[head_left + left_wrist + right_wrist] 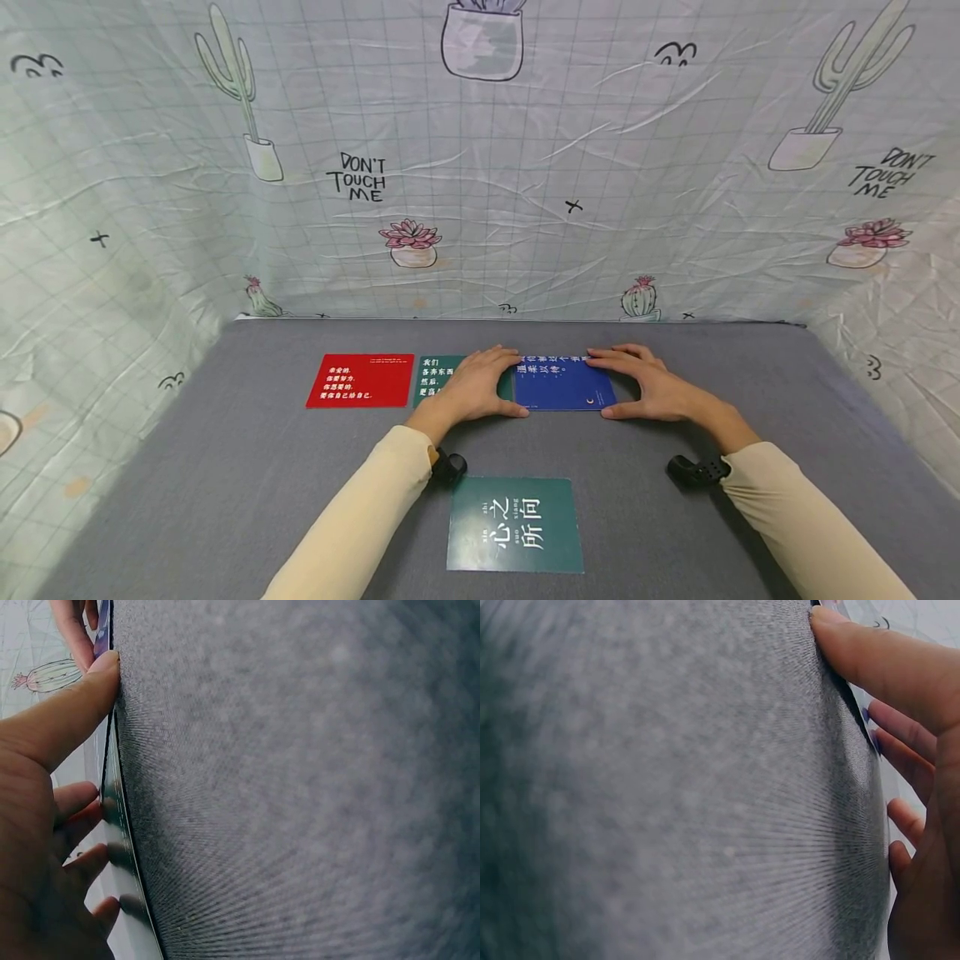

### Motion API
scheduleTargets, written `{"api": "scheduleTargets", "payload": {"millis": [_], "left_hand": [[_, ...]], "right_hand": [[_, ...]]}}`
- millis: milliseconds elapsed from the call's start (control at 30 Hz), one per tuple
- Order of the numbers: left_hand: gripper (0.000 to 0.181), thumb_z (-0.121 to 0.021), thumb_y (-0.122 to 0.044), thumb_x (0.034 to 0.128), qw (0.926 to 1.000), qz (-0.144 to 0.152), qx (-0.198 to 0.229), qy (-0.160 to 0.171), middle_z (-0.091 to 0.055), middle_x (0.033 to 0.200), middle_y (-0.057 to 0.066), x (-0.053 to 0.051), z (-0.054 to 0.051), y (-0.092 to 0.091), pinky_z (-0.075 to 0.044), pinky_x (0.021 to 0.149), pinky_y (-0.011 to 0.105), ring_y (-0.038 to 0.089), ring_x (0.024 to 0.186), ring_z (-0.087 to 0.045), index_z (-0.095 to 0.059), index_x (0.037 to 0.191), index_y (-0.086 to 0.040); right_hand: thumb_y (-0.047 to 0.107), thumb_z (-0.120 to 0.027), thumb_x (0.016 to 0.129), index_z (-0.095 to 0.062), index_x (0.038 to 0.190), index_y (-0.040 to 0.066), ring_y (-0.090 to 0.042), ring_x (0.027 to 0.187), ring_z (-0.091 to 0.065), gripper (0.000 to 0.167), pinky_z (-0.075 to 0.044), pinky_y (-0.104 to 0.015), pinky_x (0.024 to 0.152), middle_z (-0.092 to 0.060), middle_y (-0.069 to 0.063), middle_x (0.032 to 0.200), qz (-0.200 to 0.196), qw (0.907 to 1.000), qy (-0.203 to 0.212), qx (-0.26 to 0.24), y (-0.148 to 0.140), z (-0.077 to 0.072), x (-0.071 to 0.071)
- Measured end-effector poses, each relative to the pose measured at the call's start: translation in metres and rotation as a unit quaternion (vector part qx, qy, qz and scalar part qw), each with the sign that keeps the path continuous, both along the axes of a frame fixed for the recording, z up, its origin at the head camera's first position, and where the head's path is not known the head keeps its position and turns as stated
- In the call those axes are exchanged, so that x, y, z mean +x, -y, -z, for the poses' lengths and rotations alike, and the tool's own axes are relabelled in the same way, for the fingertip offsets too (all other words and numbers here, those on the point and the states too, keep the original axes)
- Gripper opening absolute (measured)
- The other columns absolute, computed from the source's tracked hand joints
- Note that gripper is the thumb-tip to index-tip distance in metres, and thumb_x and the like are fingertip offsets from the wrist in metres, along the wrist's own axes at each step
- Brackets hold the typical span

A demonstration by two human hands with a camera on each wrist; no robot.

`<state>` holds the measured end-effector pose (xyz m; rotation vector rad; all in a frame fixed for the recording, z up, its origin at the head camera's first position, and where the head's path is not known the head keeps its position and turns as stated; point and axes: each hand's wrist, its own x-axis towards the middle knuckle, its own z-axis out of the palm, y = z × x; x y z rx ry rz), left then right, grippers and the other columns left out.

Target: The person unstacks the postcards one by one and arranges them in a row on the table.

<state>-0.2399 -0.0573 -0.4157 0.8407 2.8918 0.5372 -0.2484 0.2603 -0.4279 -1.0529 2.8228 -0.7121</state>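
Head view: fabric-textured grey worktop [615, 483]; flat, rectangular blue card [562, 387], white-lettered; left grip [474, 387] and right grip [654, 390] pinching its edges.

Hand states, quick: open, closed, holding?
Left hand: holding the left end of the rectangular blue card with white writing.
Right hand: holding that card's right end.

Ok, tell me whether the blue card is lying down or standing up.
Lying down: the head view shows the blue card lettered side up between the left hand and right hand.
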Motion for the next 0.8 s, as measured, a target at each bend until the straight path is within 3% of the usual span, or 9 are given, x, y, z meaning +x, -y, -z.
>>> {"api": "scheduleTargets", "payload": {"millis": [800], "left_hand": [[0.085, -0.074, -0.051, 0.0769, 1.0, -0.002, -0.001, 0.002, -0.035, 0.151, 0.005, -0.0013, 0.0024, -0.0004, -0.011, 0.115, 0.044, 0.023, 0.142, -0.021, -0.041, 0.145, -0.012]], "right_hand": [[0.049, -0.073, 0.079, -0.042, 0.145, 0.019, -0.038, 0.139, -0.014, 0.079, -0.014, -0.07, 0.1, -0.031, -0.004, 0.153, 0.001, 1.0, 0.007, 0.005, -0.0005, 0.0001, -0.0021]]}}
